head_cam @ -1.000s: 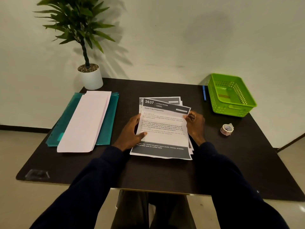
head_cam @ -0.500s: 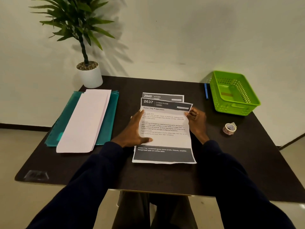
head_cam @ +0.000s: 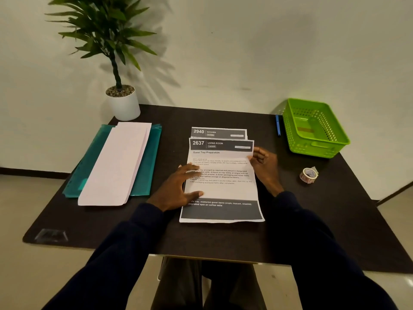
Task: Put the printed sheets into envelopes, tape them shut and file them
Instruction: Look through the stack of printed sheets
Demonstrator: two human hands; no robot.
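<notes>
Sheet point(head_cam: 223, 191) 2637 lies mid-table atop the stack point(head_cam: 219, 132), left hand point(head_cam: 178, 189) pressing flat with straight fingers, right hand point(head_cam: 264, 164) pinching its right edge. Likely step: separating one sheet, which next needs folding to fit the envelopes point(head_cam: 116, 166) well apart at left. Bare table point(head_cam: 223, 240) lies toward the near edge; tape point(head_cam: 308, 175) and basket point(head_cam: 319, 149) sit right.
</notes>
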